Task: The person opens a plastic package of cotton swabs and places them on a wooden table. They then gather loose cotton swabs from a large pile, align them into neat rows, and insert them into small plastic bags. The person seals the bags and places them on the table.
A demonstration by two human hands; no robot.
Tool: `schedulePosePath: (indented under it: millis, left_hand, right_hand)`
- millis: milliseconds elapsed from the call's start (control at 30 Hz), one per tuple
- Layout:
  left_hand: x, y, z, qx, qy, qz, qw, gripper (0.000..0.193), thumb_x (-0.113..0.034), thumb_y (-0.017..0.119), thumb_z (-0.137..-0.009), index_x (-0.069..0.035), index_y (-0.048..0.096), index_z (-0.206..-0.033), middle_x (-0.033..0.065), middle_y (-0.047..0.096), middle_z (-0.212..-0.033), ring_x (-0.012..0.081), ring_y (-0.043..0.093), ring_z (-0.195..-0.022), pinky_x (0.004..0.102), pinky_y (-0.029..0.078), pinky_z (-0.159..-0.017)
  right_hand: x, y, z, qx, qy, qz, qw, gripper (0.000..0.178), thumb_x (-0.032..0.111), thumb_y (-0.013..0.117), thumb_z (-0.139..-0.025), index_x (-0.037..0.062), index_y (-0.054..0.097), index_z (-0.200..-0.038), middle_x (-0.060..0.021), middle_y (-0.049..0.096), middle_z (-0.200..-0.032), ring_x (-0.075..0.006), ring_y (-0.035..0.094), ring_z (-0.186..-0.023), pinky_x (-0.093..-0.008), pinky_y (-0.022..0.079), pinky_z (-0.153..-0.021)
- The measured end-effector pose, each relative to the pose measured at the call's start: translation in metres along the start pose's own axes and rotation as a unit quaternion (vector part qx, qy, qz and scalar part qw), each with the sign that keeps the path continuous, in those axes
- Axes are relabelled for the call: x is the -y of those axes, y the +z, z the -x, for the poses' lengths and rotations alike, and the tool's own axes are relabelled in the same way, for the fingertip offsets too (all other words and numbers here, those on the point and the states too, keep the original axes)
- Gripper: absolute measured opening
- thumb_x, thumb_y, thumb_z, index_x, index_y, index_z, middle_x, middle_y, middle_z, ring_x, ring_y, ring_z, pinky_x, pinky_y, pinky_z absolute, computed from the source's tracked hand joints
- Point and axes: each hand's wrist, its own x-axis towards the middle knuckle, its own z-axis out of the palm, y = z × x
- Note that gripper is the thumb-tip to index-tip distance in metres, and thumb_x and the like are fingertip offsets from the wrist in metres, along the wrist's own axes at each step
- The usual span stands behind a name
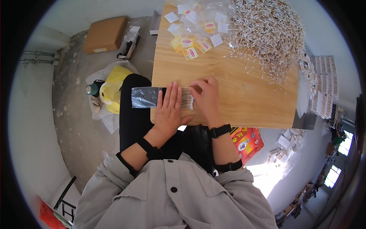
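Note:
A row of cotton swabs [187, 100] lies side by side at the near left of the wooden table, inside or on a clear plastic bag [144, 97] whose left end hangs past the table's edge. My left hand [169, 108] lies flat over the bag and the swabs, fingers stretched out and covering part of them. At the swabs' right ends, my right hand [206, 97] has its thumb and fingertips curled together in a pinch. What lies between those fingertips is too small to make out.
A large heap of loose cotton swabs [267, 34] covers the table's [236, 99] far right. Small yellow cards [190, 52], white squares [216, 40] and clear bags lie at the far left. Bundled swab packs [324, 86] stand right of the table. A cardboard box [105, 34] sits on the floor.

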Motion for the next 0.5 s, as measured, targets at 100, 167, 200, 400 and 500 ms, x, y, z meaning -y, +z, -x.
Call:
schedulePosePath:
  millis: [100, 167, 200, 400, 500]
  left_hand:
    - [0.001, 0.001, 0.000, 0.004, 0.000, 0.006, 1.000, 0.113, -0.058, 0.073, -0.069, 0.006, 0.025, -0.149, 0.0212, 0.020, -0.158, 0.0309, 0.016, -0.149, 0.0508, 0.012, -0.119]
    - [0.001, 0.001, -0.001, 0.007, 0.003, 0.011, 1.000, 0.113, -0.058, 0.073, -0.070, 0.006, 0.024, -0.149, 0.0212, 0.019, -0.159, 0.0308, 0.015, -0.149, 0.0507, 0.011, -0.119]
    - [0.001, 0.000, 0.000, 0.005, 0.003, 0.018, 1.000, 0.112, -0.057, 0.073, -0.070, 0.006, 0.024, -0.149, 0.0214, 0.020, -0.158, 0.0314, 0.015, -0.149, 0.0509, 0.012, -0.119]
    - [0.000, -0.004, 0.000, 0.011, -0.005, 0.026, 1.000, 0.111, -0.057, 0.072, -0.072, 0.007, 0.024, -0.148, 0.0220, 0.021, -0.157, 0.0327, 0.017, -0.149, 0.0512, 0.012, -0.119]
    - [-0.001, -0.003, 0.001, 0.013, -0.005, 0.012, 1.000, 0.110, -0.058, 0.071, -0.073, 0.007, 0.025, -0.148, 0.0221, 0.022, -0.157, 0.0324, 0.018, -0.148, 0.0516, 0.012, -0.119]
  right_hand:
    - [-0.002, -0.001, -0.006, 0.018, 0.001, 0.019, 1.000, 0.014, 0.006, 0.077, -0.069, 0.0089, 0.070, -0.082, -0.0091, 0.057, -0.088, -0.0289, 0.055, -0.089, -0.0393, 0.047, -0.077]
    - [-0.004, -0.002, -0.010, 0.029, 0.003, 0.027, 0.999, 0.013, 0.006, 0.076, -0.069, 0.0090, 0.070, -0.081, -0.0087, 0.057, -0.087, -0.0285, 0.056, -0.087, -0.0395, 0.047, -0.076]
    - [-0.005, -0.002, -0.011, 0.037, 0.001, 0.034, 0.999, 0.013, 0.005, 0.075, -0.070, 0.0091, 0.070, -0.081, -0.0086, 0.057, -0.086, -0.0286, 0.056, -0.087, -0.0396, 0.048, -0.076]
    - [-0.030, -0.019, -0.013, -0.083, 0.132, 0.032, 0.987, 0.024, 0.009, 0.068, -0.079, 0.0070, 0.066, -0.103, -0.0127, 0.057, -0.096, -0.0296, 0.056, -0.090, -0.0402, 0.048, -0.081]
    - [-0.021, -0.010, 0.002, -0.103, 0.078, 0.057, 0.990, 0.037, 0.010, 0.065, -0.082, 0.0036, 0.058, -0.119, -0.0170, 0.054, -0.109, -0.0327, 0.053, -0.103, -0.0422, 0.044, -0.091]
